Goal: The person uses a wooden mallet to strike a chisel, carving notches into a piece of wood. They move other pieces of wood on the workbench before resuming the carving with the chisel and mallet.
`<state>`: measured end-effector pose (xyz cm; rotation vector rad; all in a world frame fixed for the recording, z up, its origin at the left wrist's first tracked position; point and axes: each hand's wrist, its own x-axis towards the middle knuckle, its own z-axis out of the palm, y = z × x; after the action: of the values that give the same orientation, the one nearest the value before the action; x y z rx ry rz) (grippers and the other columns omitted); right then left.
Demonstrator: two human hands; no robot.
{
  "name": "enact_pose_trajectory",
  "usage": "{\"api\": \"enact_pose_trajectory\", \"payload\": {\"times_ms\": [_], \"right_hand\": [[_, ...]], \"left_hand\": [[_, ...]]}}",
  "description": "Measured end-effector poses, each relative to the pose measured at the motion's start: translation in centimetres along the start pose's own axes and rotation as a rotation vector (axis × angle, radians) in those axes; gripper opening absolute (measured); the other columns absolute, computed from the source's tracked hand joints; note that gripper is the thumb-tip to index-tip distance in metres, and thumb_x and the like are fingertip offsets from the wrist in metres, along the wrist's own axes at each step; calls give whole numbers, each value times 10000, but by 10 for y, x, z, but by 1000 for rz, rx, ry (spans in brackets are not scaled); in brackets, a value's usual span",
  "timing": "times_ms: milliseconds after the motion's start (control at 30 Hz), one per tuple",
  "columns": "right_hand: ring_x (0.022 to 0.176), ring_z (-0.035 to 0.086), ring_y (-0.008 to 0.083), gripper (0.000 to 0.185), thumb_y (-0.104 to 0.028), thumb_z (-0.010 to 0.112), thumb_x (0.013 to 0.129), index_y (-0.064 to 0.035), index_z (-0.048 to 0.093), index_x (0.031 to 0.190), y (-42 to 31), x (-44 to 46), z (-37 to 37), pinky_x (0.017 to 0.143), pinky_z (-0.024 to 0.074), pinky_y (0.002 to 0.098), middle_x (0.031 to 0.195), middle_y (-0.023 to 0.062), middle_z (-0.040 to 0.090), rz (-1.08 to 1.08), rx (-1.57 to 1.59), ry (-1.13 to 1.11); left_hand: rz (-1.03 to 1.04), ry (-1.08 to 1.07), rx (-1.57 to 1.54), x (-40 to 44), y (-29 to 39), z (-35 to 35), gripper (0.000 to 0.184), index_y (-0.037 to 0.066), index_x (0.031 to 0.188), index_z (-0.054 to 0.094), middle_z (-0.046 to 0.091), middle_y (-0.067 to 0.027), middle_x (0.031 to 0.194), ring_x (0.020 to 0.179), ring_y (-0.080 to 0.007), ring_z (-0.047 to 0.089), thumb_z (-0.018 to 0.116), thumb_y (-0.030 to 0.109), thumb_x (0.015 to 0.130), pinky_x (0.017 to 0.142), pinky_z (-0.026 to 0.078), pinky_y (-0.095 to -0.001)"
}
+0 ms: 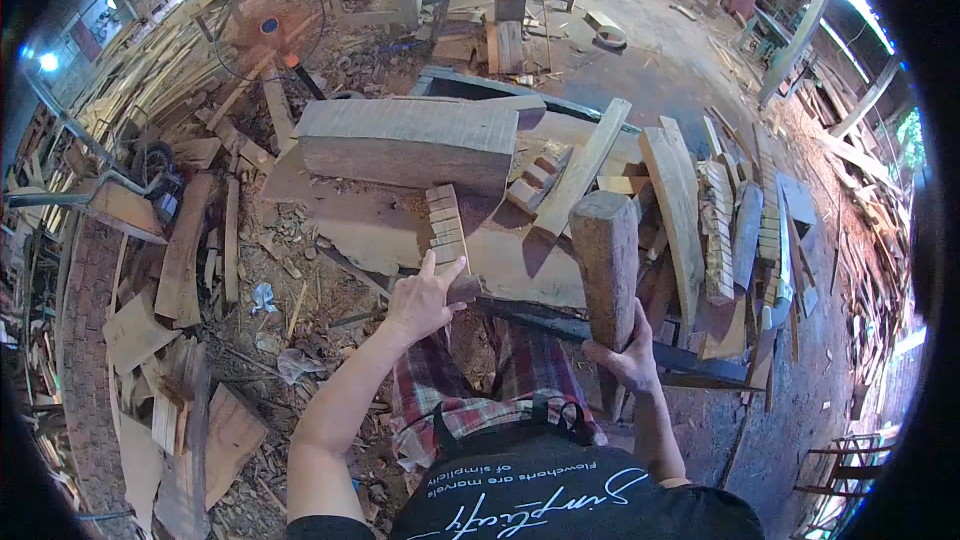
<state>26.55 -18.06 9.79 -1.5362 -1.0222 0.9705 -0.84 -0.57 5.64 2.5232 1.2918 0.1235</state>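
A small light wood block (446,225) with a row of cuts across it lies on the wide plank bench (370,230). My left hand (425,300) is at its near end, fingers stretched apart, with two fingertips resting on or just at the block. In my right hand (630,355) is a thick, club-like wooden mallet (605,260), gripped low with its heavy end up. Part of its lower end shows below my hand.
A large squared timber (410,145) lies across the back of the bench. Several boards (672,210) and cut pieces (715,230) lean at the right. Offcuts (190,250) cover the ground at left, near a round fan (270,26).
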Motion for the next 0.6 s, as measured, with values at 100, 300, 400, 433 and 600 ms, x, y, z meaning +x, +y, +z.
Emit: {"api": "enact_pose_trajectory", "payload": {"times_ms": [100, 300, 400, 433, 600], "right_hand": [[1083, 538, 188, 784, -157, 860, 620, -38, 465, 1287, -1, 1, 3, 955, 411, 331, 1150, 76, 577, -4, 4, -22], [1026, 554, 157, 693, -112, 839, 650, -47, 485, 1242, 8, -2, 5, 894, 438, 309, 1098, 57, 589, -2, 4, -26], [943, 572, 127, 636, -88, 828, 668, -53, 494, 1208, 21, -5, -3, 812, 468, 282, 1035, 39, 593, -45, -46, -18], [897, 580, 114, 612, -77, 823, 677, -54, 496, 1193, 24, -6, -6, 769, 481, 271, 1000, 30, 593, -100, -80, -4], [908, 575, 133, 603, -78, 812, 679, -52, 499, 1194, 20, -22, -17, 787, 476, 288, 1012, 39, 595, 34, -49, 48]], "left_hand": [[-16, 15, -19, -2, 2, 2, 733, 270, 1380, 486, 444, -297, 1346, 921, -426, 656, 767, 457, 729, 799, 540, -485], [-106, 104, -203, 11, 46, 13, 681, 200, 1350, 514, 475, -265, 1276, 1005, -423, 624, 748, 438, 756, 827, 534, -470], [-226, 17, -219, 21, 61, 15, 649, 206, 1342, 517, 416, -257, 1337, 1015, -416, 622, 747, 405, 768, 829, 533, -460], [-229, 14, -229, 20, 61, 18, 649, 206, 1342, 517, 416, -257, 1337, 1015, -416, 622, 747, 405, 768, 829, 533, -460], [-209, 152, -139, 1, 54, 23, 621, 237, 1358, 495, 334, -263, 1429, 916, -381, 664, 731, 352, 795, 756, 552, -439]]}}
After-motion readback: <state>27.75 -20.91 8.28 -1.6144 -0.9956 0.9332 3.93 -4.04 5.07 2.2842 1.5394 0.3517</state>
